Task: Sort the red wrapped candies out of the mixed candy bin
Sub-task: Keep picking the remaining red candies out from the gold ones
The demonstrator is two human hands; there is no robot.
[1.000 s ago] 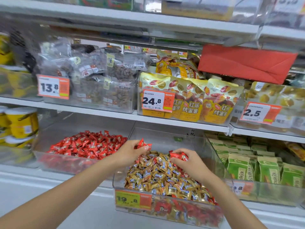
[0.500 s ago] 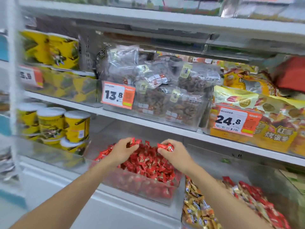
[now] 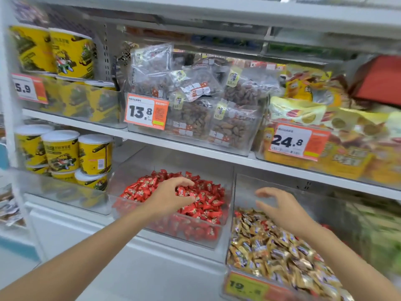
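Note:
A clear bin [image 3: 228, 192] on the lower shelf holds a heap of red wrapped candies [image 3: 206, 203]. Right of it stands the mixed candy bin [image 3: 243, 183], filled mostly with gold wrapped candies [image 3: 271, 250] and a few red ones near its back left corner [image 3: 238, 213]. My left hand [image 3: 171, 196] hovers over the red heap, fingers loosely curved, holding nothing. My right hand [image 3: 280, 208] hangs over the back of the mixed bin, fingers spread and empty.
Yellow snack tubs [image 3: 63, 153] stand left of the red bin. The shelf above carries bagged nuts [image 3: 195, 101] with a 13.8 price tag [image 3: 146, 111] and yellow pouches [image 3: 325, 131] tagged 24.8. A 19.8 tag [image 3: 245, 286] sits on the mixed bin's front.
Both hands held red candies over the red bin half a second ago; now both are empty. My right hand has moved right, over the mixed bin. The camera has swung slightly right.

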